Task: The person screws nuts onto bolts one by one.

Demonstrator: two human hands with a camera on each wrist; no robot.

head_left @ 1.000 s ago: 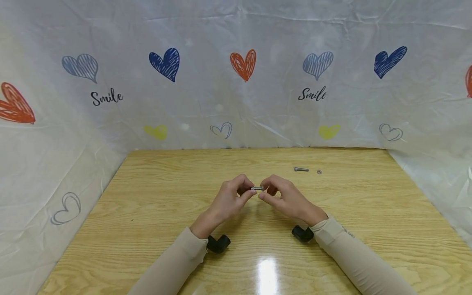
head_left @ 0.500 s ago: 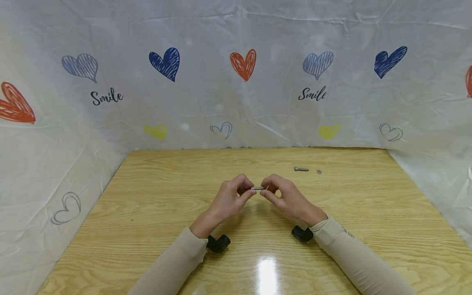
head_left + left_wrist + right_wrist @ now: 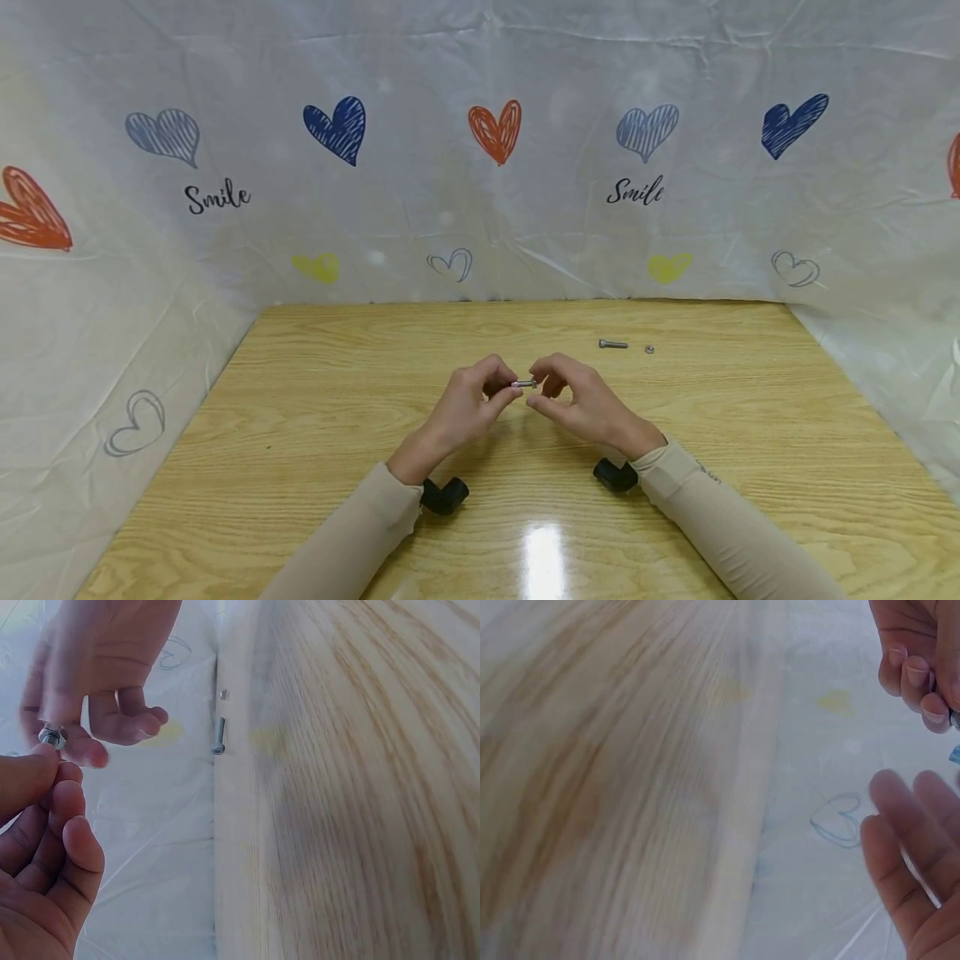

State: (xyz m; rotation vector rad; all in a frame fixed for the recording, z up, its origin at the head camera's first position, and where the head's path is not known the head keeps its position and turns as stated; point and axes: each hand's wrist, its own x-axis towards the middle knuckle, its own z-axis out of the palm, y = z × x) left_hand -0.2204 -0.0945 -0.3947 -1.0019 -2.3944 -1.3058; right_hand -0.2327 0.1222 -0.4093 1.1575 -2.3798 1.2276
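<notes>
Nearest, two beige sleeves (image 3: 352, 525) are reaching in over the wood-grain desk (image 3: 300, 433), where a patch of light is shining between them. A black mount (image 3: 446, 497) is poking out by the left cuff, and a second mount (image 3: 617, 475) by the right.

Beyond the cuffs, both hands are hovering over the desk. The left hand (image 3: 465, 404) is keeping a closed grip, its thumb and fingertips pinching one end of a bolt (image 3: 524, 384), which is lying level between the hands. A nut (image 3: 56, 737) is sitting on the bolt towards the other end. The right hand (image 3: 585, 407) is holding its grip open around that end, thumb and index finger standing apart; whether a fingertip is touching the nut, I cannot tell.

Farther back and to the right, a second bolt (image 3: 613, 344) is lying on the desk, its head pointing left, with a second nut (image 3: 649, 349) resting near its tip. Behind the desk, a pale sheet (image 3: 555, 233) is hanging, showing coloured hearts and the word "Smile" twice.
</notes>
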